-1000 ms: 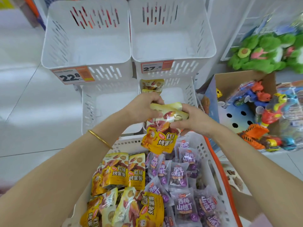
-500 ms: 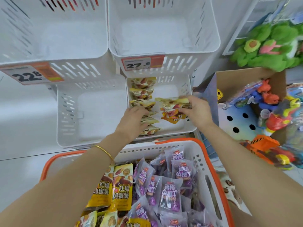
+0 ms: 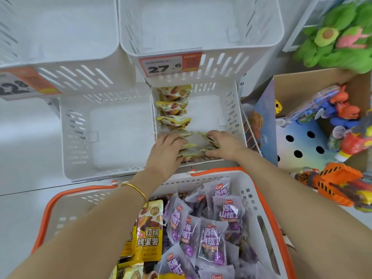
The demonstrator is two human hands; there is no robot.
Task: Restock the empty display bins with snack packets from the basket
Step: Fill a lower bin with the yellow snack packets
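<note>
Snack packets (image 3: 174, 109): yellow ones stand on edge in a row along the left wall of the lower right bin (image 3: 234, 109), from its back to its front edge, where both hands work.
Left hand (image 3: 165, 152): the fingers lie fairly flat against the near end of the row and press on it. I see no grip.
Right hand (image 3: 225, 144): the fingers are curled over a small bunch of yellow packets with the thumb under them, low in the bin just beside the row.
Done so far: I judge the job to be early, with one row laid in one bin and the right half of that bin's floor bare.
Left to do: the lower left bin (image 3: 66, 137) and both upper bins (image 3: 201, 27) hold nothing I can see. The basket (image 3: 259, 208) below my view carries many purple packets (image 3: 209, 236) and some yellow ones.
Packet writing: purple reads 西梅山楂丁. The yellow packet in the basket (image 3: 150, 234) reads 红瑶烤蜜薯.
Price tags: the right tag (image 3: 170, 64) reads 27.6 and the left tag (image 3: 22, 85) reads 22.8. The smaller print is too blurred to read.
</note>
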